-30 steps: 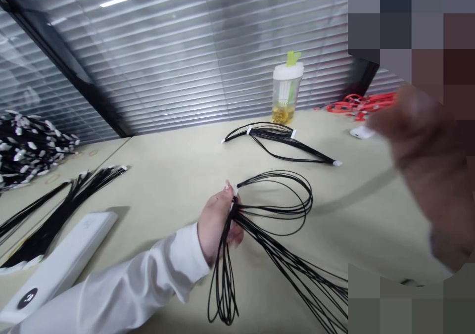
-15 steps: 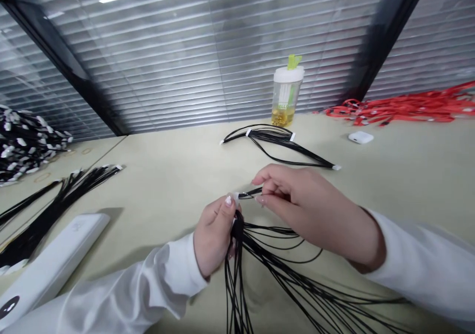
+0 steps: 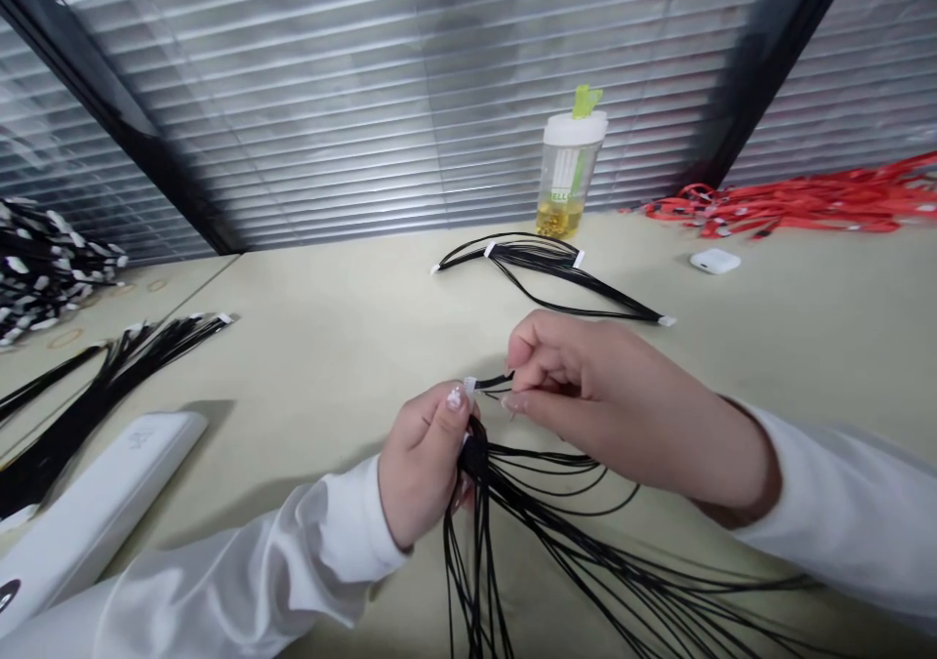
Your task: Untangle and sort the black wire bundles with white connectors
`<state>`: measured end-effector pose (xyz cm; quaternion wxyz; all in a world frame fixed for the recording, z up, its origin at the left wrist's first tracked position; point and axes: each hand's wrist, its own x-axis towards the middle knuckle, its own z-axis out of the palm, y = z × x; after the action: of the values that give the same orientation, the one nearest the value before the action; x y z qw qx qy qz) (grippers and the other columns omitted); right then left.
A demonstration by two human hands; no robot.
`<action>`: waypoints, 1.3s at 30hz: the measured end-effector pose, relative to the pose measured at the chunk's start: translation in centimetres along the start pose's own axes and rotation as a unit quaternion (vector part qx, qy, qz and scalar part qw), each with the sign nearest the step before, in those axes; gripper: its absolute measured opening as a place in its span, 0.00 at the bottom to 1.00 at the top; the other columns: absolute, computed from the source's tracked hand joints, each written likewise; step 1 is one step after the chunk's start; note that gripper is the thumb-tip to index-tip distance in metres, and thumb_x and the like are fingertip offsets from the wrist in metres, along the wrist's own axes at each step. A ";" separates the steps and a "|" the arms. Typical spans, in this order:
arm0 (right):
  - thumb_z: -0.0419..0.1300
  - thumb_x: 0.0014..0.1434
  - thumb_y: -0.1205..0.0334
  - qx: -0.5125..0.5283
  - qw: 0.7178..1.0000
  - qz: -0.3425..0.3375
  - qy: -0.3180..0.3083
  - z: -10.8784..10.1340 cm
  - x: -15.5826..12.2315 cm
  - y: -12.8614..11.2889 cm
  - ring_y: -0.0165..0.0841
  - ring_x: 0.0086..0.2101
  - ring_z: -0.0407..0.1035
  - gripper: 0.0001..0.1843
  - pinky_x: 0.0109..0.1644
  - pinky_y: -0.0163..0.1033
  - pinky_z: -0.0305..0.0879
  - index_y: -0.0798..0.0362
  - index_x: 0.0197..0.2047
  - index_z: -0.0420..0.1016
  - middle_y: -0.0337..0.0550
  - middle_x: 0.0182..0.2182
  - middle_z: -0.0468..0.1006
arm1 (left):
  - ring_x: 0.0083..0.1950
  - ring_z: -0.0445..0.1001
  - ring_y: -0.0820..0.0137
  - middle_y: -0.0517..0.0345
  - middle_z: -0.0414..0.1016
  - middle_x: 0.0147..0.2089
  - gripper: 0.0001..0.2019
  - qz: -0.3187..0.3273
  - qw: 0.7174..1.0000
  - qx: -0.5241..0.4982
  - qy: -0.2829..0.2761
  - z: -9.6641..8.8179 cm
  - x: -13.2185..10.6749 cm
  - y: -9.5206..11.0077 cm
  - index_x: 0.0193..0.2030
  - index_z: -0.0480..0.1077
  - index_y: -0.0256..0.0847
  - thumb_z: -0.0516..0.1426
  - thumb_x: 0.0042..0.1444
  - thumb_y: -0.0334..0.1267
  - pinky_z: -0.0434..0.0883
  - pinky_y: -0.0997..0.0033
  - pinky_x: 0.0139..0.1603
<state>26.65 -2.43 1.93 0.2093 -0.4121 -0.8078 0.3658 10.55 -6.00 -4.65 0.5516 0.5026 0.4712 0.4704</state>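
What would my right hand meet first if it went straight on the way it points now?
Probably the white connector gripped by the left hand, just past the black wires at your right hand, though depth is unclear.

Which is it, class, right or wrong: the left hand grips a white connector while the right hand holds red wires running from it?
Wrong in colour: the head view shows the right hand holding black wires, running from the white connector that the left hand grips.

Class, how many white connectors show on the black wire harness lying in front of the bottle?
4: left-tip connector, left-middle connector, right-middle connector and right-tip connector. Others may hide under the wires.
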 end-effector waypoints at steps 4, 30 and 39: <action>0.52 0.52 0.70 0.011 1.000 0.001 -0.007 -0.1 0.0 -0.2 0.22 0.23 0.60 0.05 0.26 0.28 0.53 0.55 0.34 0.59 0.33 0.23 0.71 | 0.10 0.58 0.77 0.65 0.56 0.12 0.23 -0.001 1.000 0.000 -0.005 0.0 0.0 0.0 0.23 0.58 0.39 0.48 0.52 0.59 0.54 0.79 0.08; 0.47 0.56 0.70 -0.299 0.918 -0.231 0.121 1.7 -0.8 0.9 0.28 0.26 0.59 0.03 0.28 0.34 0.48 0.54 0.33 0.58 0.37 0.25 0.67 | 0.10 0.55 0.80 0.65 0.56 0.11 0.24 -0.013 0.999 -0.008 -0.042 0.0 0.3 0.0 0.21 0.57 0.38 0.50 0.50 0.59 0.52 0.81 0.09; 0.47 0.56 0.73 -0.326 0.909 -0.229 0.122 2.1 -0.3 1.3 0.29 0.26 0.59 0.06 0.28 0.35 0.47 0.54 0.34 0.61 0.37 0.24 0.66 | 0.09 0.54 0.79 0.66 0.56 0.10 0.23 -0.030 0.999 -0.010 -0.044 0.1 0.4 -0.1 0.22 0.59 0.38 0.51 0.49 0.59 0.51 0.81 0.08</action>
<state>26.23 -3.04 -0.43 0.2381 -0.3030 -0.9223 -0.0293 10.72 -5.65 -4.74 0.5910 0.5029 0.4566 0.4352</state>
